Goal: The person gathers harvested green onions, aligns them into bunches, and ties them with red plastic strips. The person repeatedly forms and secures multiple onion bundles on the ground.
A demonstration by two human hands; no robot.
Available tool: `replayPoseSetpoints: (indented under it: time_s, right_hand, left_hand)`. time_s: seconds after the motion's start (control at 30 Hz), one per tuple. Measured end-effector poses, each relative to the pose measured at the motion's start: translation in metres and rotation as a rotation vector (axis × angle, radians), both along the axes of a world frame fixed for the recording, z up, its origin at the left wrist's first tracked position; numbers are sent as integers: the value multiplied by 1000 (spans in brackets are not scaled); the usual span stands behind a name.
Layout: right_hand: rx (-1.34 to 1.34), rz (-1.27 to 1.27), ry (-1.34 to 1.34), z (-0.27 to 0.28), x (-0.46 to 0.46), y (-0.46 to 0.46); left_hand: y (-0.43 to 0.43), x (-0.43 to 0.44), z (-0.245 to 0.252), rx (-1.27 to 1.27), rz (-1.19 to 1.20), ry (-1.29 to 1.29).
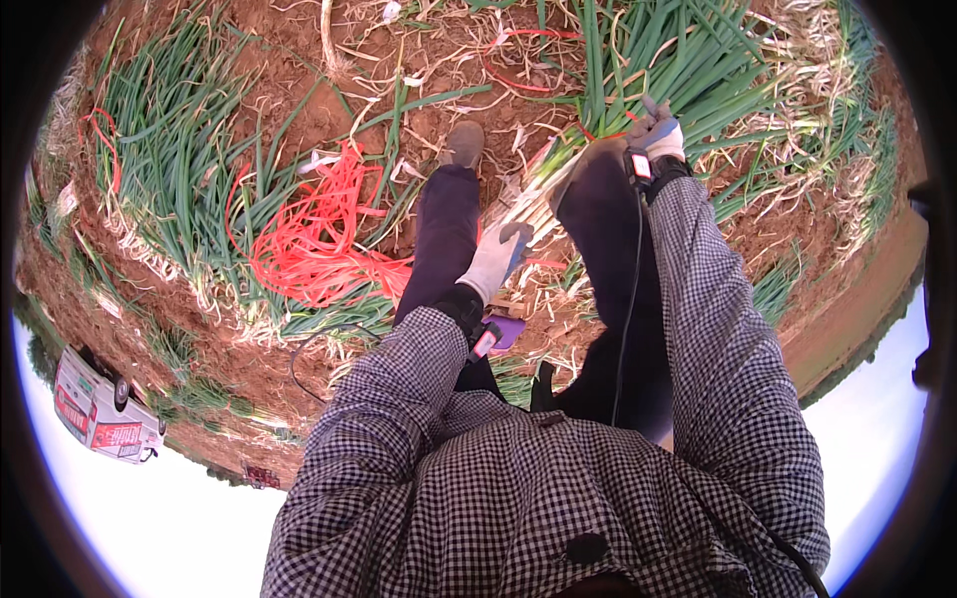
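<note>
Between my legs lies a bundle of green onions (553,183), white stalks towards me and green leaves fanning out to the upper right. My right hand (659,134), in a pale glove with grey fingers, is closed beside my knee at the leafy part. A red plastic strap (602,136) crosses the bundle there and runs into its fingers. My left hand (499,258), gloved likewise, is at the white root end, fingers curled. Whether it grips anything is hidden. A short length of red strap (546,263) shows just right of it.
A tangled heap of red straps (321,239) lies left of my leg. More green onions (172,127) cover the soil at left, with others (852,142) at right. A purple object (508,333) is below my left wrist. A white vehicle (105,407) stands far left.
</note>
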State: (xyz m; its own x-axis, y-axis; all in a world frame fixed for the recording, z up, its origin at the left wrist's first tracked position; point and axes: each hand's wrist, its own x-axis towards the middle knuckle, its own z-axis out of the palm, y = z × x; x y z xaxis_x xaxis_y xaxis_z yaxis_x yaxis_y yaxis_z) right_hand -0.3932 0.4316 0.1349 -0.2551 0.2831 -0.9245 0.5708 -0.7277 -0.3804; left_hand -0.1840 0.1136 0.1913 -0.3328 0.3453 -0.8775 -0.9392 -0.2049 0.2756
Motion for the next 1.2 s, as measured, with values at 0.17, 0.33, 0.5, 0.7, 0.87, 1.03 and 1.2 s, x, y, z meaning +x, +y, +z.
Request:
replayPoseSetpoints:
  time_s: [0.17, 0.33, 0.5, 0.7, 0.87, 1.03, 1.2]
  right_hand:
    - [-68, 277, -180, 36, 6, -20]
    - [-63, 376, -192, 52, 24, -37]
    - [27, 445, -281, 62, 37, -45]
    - [56, 525, -321, 85, 41, -48]
    - [57, 620, -342, 114, 37, -60]
    - [122, 601, -405, 135, 35, -85]
    - [97, 835, -156, 124, 6, -71]
  left_hand:
    - [53, -67, -27, -552, -433, 600]
    - [149, -154, -61, -186, -668, 754]
    - [166, -152, -60, -36, -1068, 812]
    - [162, -140, -25, -225, -885, 671]
    - [172, -101, -28, -263, -811, 719]
    - [173, -71, -32, -73, -240, 552]
    - [145, -112, -30, -176, -285, 818]
